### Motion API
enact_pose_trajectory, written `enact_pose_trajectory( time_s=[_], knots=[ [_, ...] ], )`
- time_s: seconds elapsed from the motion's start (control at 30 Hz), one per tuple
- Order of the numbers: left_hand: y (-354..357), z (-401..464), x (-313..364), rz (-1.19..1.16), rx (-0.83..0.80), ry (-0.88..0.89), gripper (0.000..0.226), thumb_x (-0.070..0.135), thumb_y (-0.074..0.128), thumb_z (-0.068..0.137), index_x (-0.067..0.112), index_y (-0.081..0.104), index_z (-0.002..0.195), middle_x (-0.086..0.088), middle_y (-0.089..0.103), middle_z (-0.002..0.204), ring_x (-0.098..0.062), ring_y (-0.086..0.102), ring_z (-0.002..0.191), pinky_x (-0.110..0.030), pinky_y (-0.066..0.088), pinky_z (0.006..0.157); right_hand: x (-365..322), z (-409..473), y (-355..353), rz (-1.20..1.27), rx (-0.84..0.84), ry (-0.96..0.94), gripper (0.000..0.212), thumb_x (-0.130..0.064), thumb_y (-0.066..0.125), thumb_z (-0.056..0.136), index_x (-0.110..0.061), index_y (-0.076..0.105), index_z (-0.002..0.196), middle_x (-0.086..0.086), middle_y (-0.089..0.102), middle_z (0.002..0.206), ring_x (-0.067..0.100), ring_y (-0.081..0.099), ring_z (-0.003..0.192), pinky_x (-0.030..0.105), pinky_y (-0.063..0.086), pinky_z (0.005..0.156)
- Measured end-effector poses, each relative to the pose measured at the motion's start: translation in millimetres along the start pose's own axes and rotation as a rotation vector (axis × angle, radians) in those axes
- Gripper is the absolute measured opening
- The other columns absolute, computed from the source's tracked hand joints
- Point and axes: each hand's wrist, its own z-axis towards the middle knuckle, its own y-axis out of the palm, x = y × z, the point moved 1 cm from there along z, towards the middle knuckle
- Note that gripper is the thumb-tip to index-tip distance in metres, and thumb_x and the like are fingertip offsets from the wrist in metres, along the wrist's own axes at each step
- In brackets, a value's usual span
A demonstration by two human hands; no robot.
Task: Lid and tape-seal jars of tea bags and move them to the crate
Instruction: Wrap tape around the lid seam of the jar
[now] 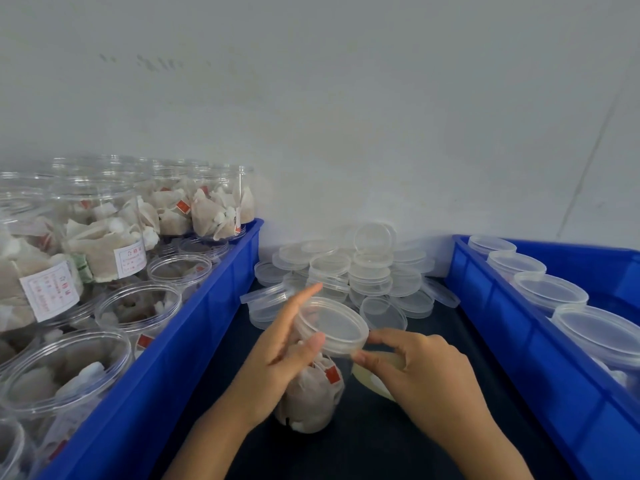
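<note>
A clear jar of tea bags [313,396] stands on the dark surface between two blue crates, a translucent lid [332,322] on its mouth. My left hand [280,355] lies against the jar's left side just under the lid, index finger stretched out, thumb on the lid's rim. My right hand [415,365] holds a yellowish roll of tape [375,381] to the right of the jar, and its thumb and forefinger pinch at the lid's right edge. The tape strip itself is too faint to make out.
The left blue crate [194,327] holds several open jars of tea bags [104,244]. The right blue crate [512,327] holds several lidded jars [550,292]. A heap of loose lids [356,275] lies behind the jar against the white wall.
</note>
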Motion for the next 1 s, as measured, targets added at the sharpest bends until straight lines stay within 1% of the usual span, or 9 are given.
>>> enact_pose_trajectory(
  time_s=[0.1, 0.17, 0.3, 0.4, 0.53, 0.63, 0.77, 0.87, 1.0],
  knots=[
    [11, 0, -5, 0.092, 0.156, 0.012, 0.067, 0.067, 0.07, 0.062, 0.046, 0.046, 0.122, 0.029, 0.056, 0.118, 0.004, 0.054, 0.116, -0.022, 0.046, 0.097, -4, -2, 5, -0.108, 0.075, -0.06, 0.049, -0.077, 0.03, 0.08, -0.054, 0.055, 0.116, -0.02, 0.067, 0.075, 0.001, 0.06, 0.067, 0.015, 0.045, 0.057],
    [13, 0, -8, 0.132, 0.259, 0.024, 0.07, 0.069, 0.076, 0.054, 0.044, 0.048, 0.113, 0.026, 0.058, 0.113, 0.002, 0.057, 0.111, -0.019, 0.048, 0.089, -7, -3, 10, -0.173, 0.101, -0.079, 0.046, -0.071, 0.031, 0.088, -0.049, 0.053, 0.122, -0.015, 0.069, 0.078, 0.005, 0.062, 0.069, 0.015, 0.046, 0.058],
    [14, 1, -10, 0.107, 0.347, 0.036, 0.067, 0.066, 0.081, 0.05, 0.044, 0.05, 0.105, 0.021, 0.062, 0.109, -0.002, 0.061, 0.104, -0.024, 0.051, 0.083, -8, -3, 9, -0.121, 0.054, -0.086, 0.037, -0.064, 0.039, 0.092, -0.049, 0.051, 0.124, -0.021, 0.068, 0.09, 0.002, 0.062, 0.082, 0.011, 0.041, 0.062],
    [12, 1, -9, 0.092, 0.326, 0.062, 0.065, 0.06, 0.084, 0.051, 0.039, 0.053, 0.104, 0.016, 0.064, 0.107, -0.007, 0.064, 0.102, -0.028, 0.053, 0.083, -1, -3, 0, 0.034, -0.083, -0.011, 0.029, -0.064, 0.044, 0.089, -0.049, 0.058, 0.11, -0.024, 0.066, 0.088, -0.004, 0.059, 0.084, 0.012, 0.042, 0.068],
    [5, 2, -6, 0.101, 0.29, 0.076, 0.065, 0.062, 0.085, 0.048, 0.04, 0.054, 0.1, 0.017, 0.064, 0.107, -0.007, 0.064, 0.102, -0.019, 0.053, 0.08, 4, -3, -7, 0.104, -0.171, 0.034, 0.023, -0.06, 0.048, 0.09, -0.044, 0.063, 0.096, -0.016, 0.065, 0.08, -0.001, 0.059, 0.076, 0.017, 0.045, 0.064],
    [-2, 2, -3, 0.09, 0.254, 0.069, 0.062, 0.059, 0.085, 0.049, 0.037, 0.055, 0.099, 0.013, 0.066, 0.105, -0.01, 0.066, 0.099, -0.023, 0.054, 0.08, -1, -5, -5, 0.009, -0.149, 0.027, 0.03, -0.058, 0.04, 0.094, -0.035, 0.06, 0.093, -0.01, 0.061, 0.075, 0.006, 0.057, 0.07, 0.018, 0.042, 0.062],
    [-5, 3, -2, 0.042, 0.213, 0.033, 0.058, 0.054, 0.085, 0.049, 0.036, 0.056, 0.096, 0.009, 0.068, 0.102, -0.012, 0.067, 0.095, -0.03, 0.057, 0.075, -5, -3, -3, -0.107, -0.081, 0.048, 0.043, -0.058, 0.034, 0.097, -0.023, 0.046, 0.075, -0.006, 0.052, 0.069, 0.009, 0.047, 0.062, 0.024, 0.036, 0.058],
    [-4, 4, -1, -0.055, 0.177, 0.02, 0.057, 0.047, 0.084, 0.051, 0.03, 0.058, 0.099, 0.005, 0.068, 0.099, -0.013, 0.067, 0.091, -0.023, 0.055, 0.072, -7, -2, -1, -0.059, -0.112, 0.073, 0.043, -0.059, 0.034, 0.097, -0.022, 0.045, 0.077, -0.006, 0.051, 0.07, 0.008, 0.044, 0.061, 0.022, 0.034, 0.056],
    [-3, 4, -3, -0.17, 0.112, -0.007, 0.064, 0.039, 0.083, 0.052, 0.013, 0.057, 0.105, 0.002, 0.07, 0.097, -0.014, 0.068, 0.09, -0.021, 0.054, 0.075, -5, -1, -5, 0.085, -0.18, 0.111, 0.044, -0.061, 0.038, 0.093, -0.022, 0.044, 0.074, -0.005, 0.048, 0.068, 0.007, 0.042, 0.059, 0.022, 0.032, 0.057]
  ],
)
